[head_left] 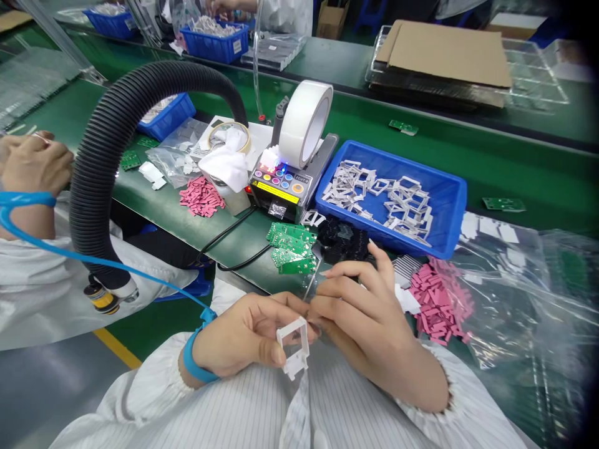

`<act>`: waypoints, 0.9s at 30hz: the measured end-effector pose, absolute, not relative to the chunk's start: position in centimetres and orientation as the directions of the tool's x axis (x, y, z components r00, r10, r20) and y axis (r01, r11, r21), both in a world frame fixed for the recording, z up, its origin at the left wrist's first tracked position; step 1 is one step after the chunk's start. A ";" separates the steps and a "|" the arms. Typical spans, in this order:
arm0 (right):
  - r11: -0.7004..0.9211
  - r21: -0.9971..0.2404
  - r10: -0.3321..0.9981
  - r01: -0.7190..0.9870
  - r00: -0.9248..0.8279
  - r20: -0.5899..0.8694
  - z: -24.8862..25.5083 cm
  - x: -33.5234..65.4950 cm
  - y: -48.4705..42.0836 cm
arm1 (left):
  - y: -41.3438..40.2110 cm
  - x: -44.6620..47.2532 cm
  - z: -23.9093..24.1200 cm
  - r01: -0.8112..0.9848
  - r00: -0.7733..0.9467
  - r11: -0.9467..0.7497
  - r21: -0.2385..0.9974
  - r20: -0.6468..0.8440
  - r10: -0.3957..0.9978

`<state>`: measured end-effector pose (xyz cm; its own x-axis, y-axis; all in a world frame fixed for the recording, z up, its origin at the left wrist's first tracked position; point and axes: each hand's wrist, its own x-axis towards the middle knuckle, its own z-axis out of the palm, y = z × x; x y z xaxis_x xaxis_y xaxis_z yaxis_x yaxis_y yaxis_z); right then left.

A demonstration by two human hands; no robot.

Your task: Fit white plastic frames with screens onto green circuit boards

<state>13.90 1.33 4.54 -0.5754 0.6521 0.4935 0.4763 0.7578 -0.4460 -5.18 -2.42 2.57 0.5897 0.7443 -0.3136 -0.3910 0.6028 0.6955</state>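
Near my chest, a small white plastic frame [294, 366] is gripped by my left hand [248, 337], thumb on its near side. A blue wrist strap circles that wrist. My right hand [360, 312] meets the left at the frame's upper right edge, its thumb and index finger pinched together; what they hold, if anything, is hidden. Its other fingers are raised. Just beyond the hands lie a pile of green circuit boards [292, 246] and a heap of black parts [344, 240]. Pink strips [440, 305] are heaped beside my right hand.
A blue bin [453, 218] holds many white frames. Left of it stands a tape dispenser [281, 187] with a white tape roll [306, 125]. A black flexible hose [93, 156] arches at left, near a co-worker's hand [40, 162]. Clear plastic bags [510, 312] lie at right.
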 end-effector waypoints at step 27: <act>0.500 -0.410 0.824 0.763 -0.565 -0.045 -0.6 13.9 2.5 | -1.4 -6.0 0.4 -0.679 0.442 0.552 0.484 -0.330 0.834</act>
<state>13.94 2.46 -0.62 -0.5647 0.8241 -0.0452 0.7626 0.5000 -0.4103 -6.00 -1.38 0.35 0.4421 0.8341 -0.3299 -0.6791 0.5516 0.4844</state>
